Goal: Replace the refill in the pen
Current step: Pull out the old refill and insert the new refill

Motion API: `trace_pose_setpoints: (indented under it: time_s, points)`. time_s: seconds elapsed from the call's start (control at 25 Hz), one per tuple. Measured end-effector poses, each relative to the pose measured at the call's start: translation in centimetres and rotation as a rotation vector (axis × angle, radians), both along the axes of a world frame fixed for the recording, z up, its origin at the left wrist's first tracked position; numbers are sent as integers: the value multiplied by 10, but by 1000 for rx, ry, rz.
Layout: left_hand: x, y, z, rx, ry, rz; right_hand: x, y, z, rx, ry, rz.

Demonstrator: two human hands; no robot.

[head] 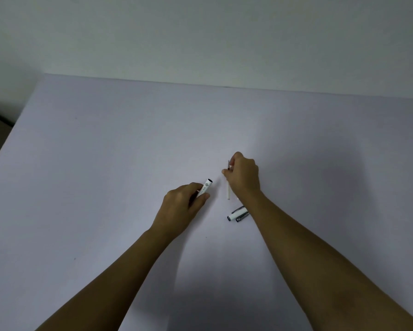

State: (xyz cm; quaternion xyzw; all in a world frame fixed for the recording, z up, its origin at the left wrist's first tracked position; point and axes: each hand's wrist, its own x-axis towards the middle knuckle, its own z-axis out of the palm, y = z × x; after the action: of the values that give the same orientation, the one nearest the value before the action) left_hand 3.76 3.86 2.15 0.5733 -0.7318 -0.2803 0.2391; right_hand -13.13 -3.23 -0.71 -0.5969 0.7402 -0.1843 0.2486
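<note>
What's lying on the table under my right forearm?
Two pen parts lie side by side, a white cap-like piece with a clip and a dark one. Their far ends are hidden beneath the right forearm.

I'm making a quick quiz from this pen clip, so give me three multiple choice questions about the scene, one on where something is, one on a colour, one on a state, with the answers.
1. Where does the pen cap lie?
A. On the table beside the right forearm
B. In the left hand
C. At the table's far edge

2. What colour is the pen barrel?
A. Red
B. White with a dark end
C. Yellow

3. What state is the refill in?
A. Lying flat on the table
B. Fully inside the barrel
C. Out of the barrel, held in the right hand

Answers:
1 A: it rests on the table by the right forearm.
2 B: the tube in the left hand is white, dark at its open end.
3 C: the thin rod hangs from the right hand, apart from the barrel.
</note>
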Motion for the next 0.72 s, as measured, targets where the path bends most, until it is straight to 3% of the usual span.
trace_pose_setpoints:
  time_s: [0.2, 0.32, 0.44, 0.52, 0.72]
  points:
    - [10, 5, 1, 3, -7, 9, 17, -1, -2, 78, 71, -60]
    - [17, 4, 2, -4, -20, 29, 18, -9, 11, 80, -223, -275]
    - [19, 1, 5, -9, -27, 28, 11, -11, 34, 122, -762, -541]
    - [16, -1, 8, -15, -49, 23, 8, -1, 47, 111, -1070, -600]
    - [3, -3, 14, -34, -45, -3, 1, 18, 62, 51, -1124, -574]
